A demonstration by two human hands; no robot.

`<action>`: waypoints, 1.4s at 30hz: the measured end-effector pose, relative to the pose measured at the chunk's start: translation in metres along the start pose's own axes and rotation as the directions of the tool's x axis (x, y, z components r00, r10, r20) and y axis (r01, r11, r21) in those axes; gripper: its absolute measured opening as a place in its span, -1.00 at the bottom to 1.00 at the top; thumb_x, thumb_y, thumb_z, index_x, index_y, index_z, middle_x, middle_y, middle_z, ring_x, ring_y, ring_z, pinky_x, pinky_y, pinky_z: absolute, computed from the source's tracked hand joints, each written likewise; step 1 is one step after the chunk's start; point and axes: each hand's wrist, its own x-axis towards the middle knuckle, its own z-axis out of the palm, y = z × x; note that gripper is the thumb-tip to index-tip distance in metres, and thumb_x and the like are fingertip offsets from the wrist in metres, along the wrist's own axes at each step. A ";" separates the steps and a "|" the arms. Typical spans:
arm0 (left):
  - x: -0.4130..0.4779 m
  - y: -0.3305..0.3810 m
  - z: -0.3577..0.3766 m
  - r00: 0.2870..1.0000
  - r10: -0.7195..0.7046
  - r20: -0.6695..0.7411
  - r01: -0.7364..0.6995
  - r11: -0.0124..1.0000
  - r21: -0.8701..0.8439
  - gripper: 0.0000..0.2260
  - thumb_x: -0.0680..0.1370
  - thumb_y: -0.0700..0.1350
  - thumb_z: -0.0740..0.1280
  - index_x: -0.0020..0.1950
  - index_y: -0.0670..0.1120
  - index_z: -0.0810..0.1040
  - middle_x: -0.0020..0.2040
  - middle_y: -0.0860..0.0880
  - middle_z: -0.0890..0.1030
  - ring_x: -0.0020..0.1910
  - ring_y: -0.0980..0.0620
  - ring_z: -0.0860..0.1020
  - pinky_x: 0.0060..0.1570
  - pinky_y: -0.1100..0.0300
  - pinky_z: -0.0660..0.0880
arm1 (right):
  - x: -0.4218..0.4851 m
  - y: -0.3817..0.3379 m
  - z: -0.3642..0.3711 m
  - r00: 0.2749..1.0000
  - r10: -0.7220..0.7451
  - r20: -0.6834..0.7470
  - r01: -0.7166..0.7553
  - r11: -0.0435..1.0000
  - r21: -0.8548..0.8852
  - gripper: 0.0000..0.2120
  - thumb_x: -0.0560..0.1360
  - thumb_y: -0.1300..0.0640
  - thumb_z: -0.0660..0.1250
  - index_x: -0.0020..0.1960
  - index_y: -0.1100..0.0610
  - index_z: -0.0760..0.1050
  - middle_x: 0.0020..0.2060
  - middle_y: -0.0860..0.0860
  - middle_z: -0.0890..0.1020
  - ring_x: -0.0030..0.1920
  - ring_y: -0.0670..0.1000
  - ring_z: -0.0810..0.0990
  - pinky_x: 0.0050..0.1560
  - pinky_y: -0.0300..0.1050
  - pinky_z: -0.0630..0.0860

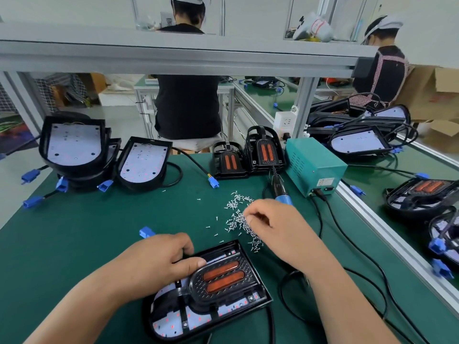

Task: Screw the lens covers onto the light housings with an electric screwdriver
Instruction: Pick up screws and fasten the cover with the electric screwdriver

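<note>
A black light housing point(258, 297) lies on the green mat near me, with a black lens cover point(223, 276) with two orange strips set on it. My left hand point(159, 261) rests on the housing's upper left part, thumb on the cover's edge. My right hand point(275, 224) reaches into a pile of small silver screws point(236, 214), fingertips curled and pinching among them. The electric screwdriver point(279, 188), blue-handled, lies behind my right hand, untouched.
A teal power box point(315, 165) stands at the right. Two spare lens covers point(231, 161) lean at the back centre. Open housings point(74, 145) with blue connectors sit at back left, more on the right bench point(357, 140). Black cables cross the mat on the right. Other people sit beyond.
</note>
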 end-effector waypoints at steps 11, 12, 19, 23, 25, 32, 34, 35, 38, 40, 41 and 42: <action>0.001 -0.005 0.002 0.956 -0.025 -0.292 -0.085 0.930 -0.356 -0.73 0.57 0.30 0.34 -0.10 0.12 0.52 -0.43 0.09 0.42 -0.44 0.17 0.31 -0.41 0.26 0.29 | 0.004 0.003 -0.009 0.974 0.089 0.209 -0.146 0.950 0.275 -0.81 0.75 0.10 0.24 0.13 0.05 0.64 -0.08 -0.03 0.73 -0.15 -0.08 0.68 -0.08 -0.08 0.62; 0.002 -0.003 0.002 0.945 -0.047 -0.323 -0.093 0.910 -0.403 -0.70 0.54 0.31 0.33 -0.12 0.10 0.53 -0.44 0.09 0.42 -0.44 0.18 0.31 -0.42 0.26 0.29 | 0.003 0.003 -0.009 0.969 0.073 0.237 -0.139 0.951 0.277 -0.81 0.75 0.06 0.25 0.14 0.03 0.64 -0.11 -0.06 0.72 -0.17 -0.08 0.66 -0.09 -0.10 0.63; 0.003 0.008 -0.007 0.781 -0.305 -0.545 -0.106 0.795 -0.598 -0.73 0.60 0.17 0.37 -0.17 0.02 0.60 -0.44 0.01 0.57 -0.49 0.17 0.39 -0.45 0.31 0.35 | 0.001 -0.001 -0.004 0.924 0.025 0.381 -0.170 0.921 0.351 -0.84 0.68 0.10 0.34 0.22 0.12 0.57 -0.13 0.02 0.77 -0.25 -0.05 0.64 -0.24 -0.26 0.51; 0.001 0.018 -0.012 0.667 -0.422 -0.614 -0.138 0.740 -0.659 -0.80 0.66 0.07 0.38 -0.15 0.11 0.61 -0.40 0.04 0.64 -0.49 0.19 0.45 -0.42 0.26 0.42 | 0.000 -0.016 0.007 0.984 -0.003 0.180 -0.132 0.667 0.734 -0.74 0.59 0.11 0.35 0.22 0.21 0.57 -0.05 0.10 0.75 -0.11 0.06 0.66 -0.11 -0.07 0.53; 0.000 0.026 -0.013 0.621 -0.448 -0.643 -0.170 0.724 -0.668 -0.79 0.67 0.09 0.36 -0.15 0.13 0.62 -0.39 0.08 0.64 -0.49 0.21 0.46 -0.49 0.37 0.38 | 0.001 -0.028 0.022 0.999 -0.016 0.044 -0.027 0.566 0.824 -0.73 0.64 0.11 0.31 0.30 0.17 0.55 0.11 0.12 0.74 0.07 0.13 0.71 0.04 0.00 0.62; 0.002 0.032 -0.010 0.574 -0.431 -0.696 -0.018 0.843 -0.537 -0.78 0.63 0.23 0.32 -0.09 0.14 0.54 -0.32 0.06 0.62 -0.34 0.06 0.51 -0.36 0.04 0.47 | -0.003 -0.063 0.059 0.996 -0.086 -0.006 0.043 0.435 0.899 -0.27 0.62 -0.43 0.18 0.59 0.04 0.38 0.47 0.15 0.55 0.48 0.23 0.51 0.49 0.39 0.38; 0.002 0.029 -0.010 0.558 -0.388 -0.733 0.029 0.892 -0.450 -0.74 0.64 0.25 0.28 -0.10 0.12 0.49 -0.31 0.06 0.58 -0.29 0.05 0.50 -0.39 0.04 0.44 | -0.002 -0.066 0.061 0.993 -0.114 -0.027 0.075 0.437 0.897 -0.25 0.57 -0.39 0.33 0.56 0.09 0.40 0.44 0.15 0.57 0.49 0.24 0.50 0.51 0.35 0.37; 0.002 0.028 -0.010 0.552 -0.363 -0.751 0.031 0.908 -0.417 -0.72 0.65 0.27 0.26 -0.10 0.10 0.48 -0.32 0.07 0.56 -0.28 0.05 0.49 -0.40 0.03 0.45 | -0.001 -0.067 0.061 0.991 -0.126 -0.035 0.086 0.423 0.902 -0.34 0.59 -0.26 0.43 0.54 0.09 0.42 0.41 0.16 0.59 0.45 0.23 0.54 0.50 0.29 0.42; 0.004 0.029 -0.008 0.559 -0.314 -0.767 0.005 0.927 -0.376 -0.71 0.64 0.27 0.28 -0.11 0.10 0.46 -0.37 0.08 0.51 -0.36 0.05 0.45 -0.42 0.03 0.44 | -0.002 -0.064 0.061 0.998 -0.046 -0.035 0.051 0.413 0.909 -0.56 0.52 0.10 0.48 0.38 0.01 0.55 0.28 0.15 0.67 0.32 0.25 0.62 0.38 0.22 0.56; 0.005 0.032 -0.006 0.575 -0.314 -0.756 -0.031 0.914 -0.404 -0.75 0.62 0.26 0.32 -0.09 0.11 0.48 -0.39 0.03 0.46 -0.43 0.08 0.39 -0.43 0.13 0.40 | -0.002 -0.061 0.061 0.997 0.017 -0.071 0.058 0.395 0.917 -0.63 0.49 0.16 0.42 0.29 0.00 0.62 0.21 0.13 0.71 0.25 0.17 0.67 0.27 0.05 0.62; 0.006 0.034 -0.005 0.587 -0.316 -0.745 -0.051 0.904 -0.424 -0.75 0.61 0.27 0.33 -0.06 0.12 0.50 -0.37 0.00 0.48 -0.43 0.09 0.38 -0.44 0.21 0.37 | -0.003 -0.061 0.060 0.996 0.039 -0.081 0.061 0.377 0.924 -0.65 0.50 0.17 0.39 0.27 0.01 0.63 0.19 0.12 0.72 0.24 0.15 0.68 0.26 0.02 0.61; 0.005 0.035 -0.004 0.600 -0.319 -0.733 -0.071 0.892 -0.446 -0.71 0.58 0.32 0.32 -0.03 0.12 0.52 -0.35 -0.01 0.52 -0.42 0.09 0.41 -0.44 0.25 0.36 | -0.003 -0.061 0.058 0.995 0.056 -0.087 0.062 0.361 0.930 -0.66 0.51 0.18 0.37 0.27 0.03 0.64 0.19 0.12 0.73 0.23 0.15 0.69 0.26 0.03 0.61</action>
